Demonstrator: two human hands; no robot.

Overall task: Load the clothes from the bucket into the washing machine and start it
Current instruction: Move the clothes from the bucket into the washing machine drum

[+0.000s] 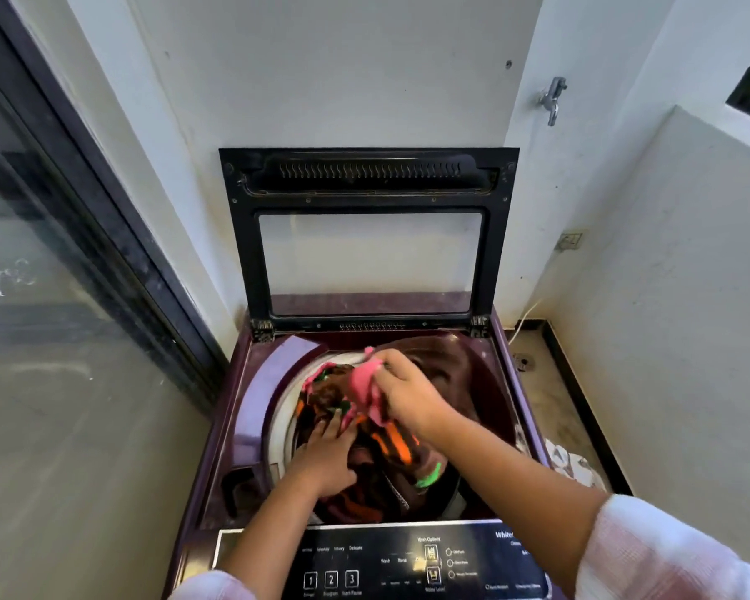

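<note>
- A top-loading washing machine (243, 430) stands in a corner with white walls, its glass-paned lid (369, 236) raised upright against the rear wall.
- Both of a person's bare hands reach into the drum from the near side, above the dark control panel (386, 565).
- The right hand (408, 394) is closed around a bunched pink cloth (366, 385), held over the middle of the drum opening.
- The left hand (323, 456) lies palm down with fingers spread, pressing on the pile of clothes (386, 461) in the drum; it grips nothing that can be seen.
- The clothes, dark brown with orange and green patches, fill the drum up to its white rim (280, 422), and a brown fabric drapes over the far right side of the opening.
- A patterned white cloth (574, 463) shows just beside the machine's right flank, on the floor side; the bucket itself cannot be made out.
- A metal tap (553, 99) juts from the wall above and to the right of the lid.
- A dark-framed glass door (61, 218) runs along the left.
</note>
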